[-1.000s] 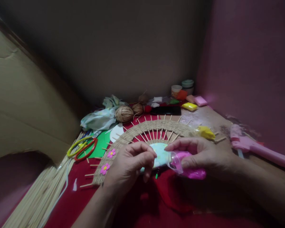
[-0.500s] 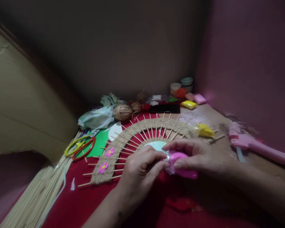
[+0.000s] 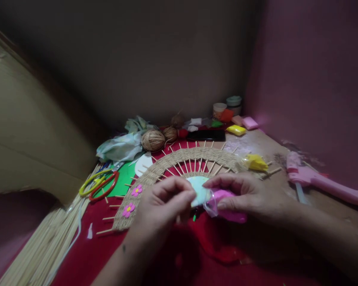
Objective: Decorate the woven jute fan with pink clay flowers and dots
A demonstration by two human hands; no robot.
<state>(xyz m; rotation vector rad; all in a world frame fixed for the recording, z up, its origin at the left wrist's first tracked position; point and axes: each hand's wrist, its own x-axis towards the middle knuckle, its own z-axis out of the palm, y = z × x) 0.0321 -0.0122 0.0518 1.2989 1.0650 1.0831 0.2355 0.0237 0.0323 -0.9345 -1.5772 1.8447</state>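
Pink modelling clay point(image 3: 231, 214) in a clear plastic wrapper is gripped between the thumb and fingers of my right hand point(image 3: 244, 194). My left hand point(image 3: 167, 202) is closed in a pinch just left of the packet; whatever its fingertips hold, if anything, is hidden. Behind both hands lies a woven twine fan point(image 3: 193, 154) with thin sticks poking out along its arc. Two pink flowers with yellow centres, one of them a lower flower point(image 3: 128, 210), sit on its left end. A pale blue-green piece point(image 3: 198, 188) shows at the fan's middle, partly covered by my hands.
Scissors point(image 3: 100, 184) with yellow and red handles rest on green sheet at left, near a bundle of sticks point(image 3: 44, 242). Twine balls point(image 3: 153, 140), a black phone point(image 3: 205, 135) and clay packets point(image 3: 236, 130) line the back. At right lies a pink glue gun point(image 3: 325, 180).
My left hand has come away from the wrapped pink clay, moving left and still pinched. My right hand stays on the packet.
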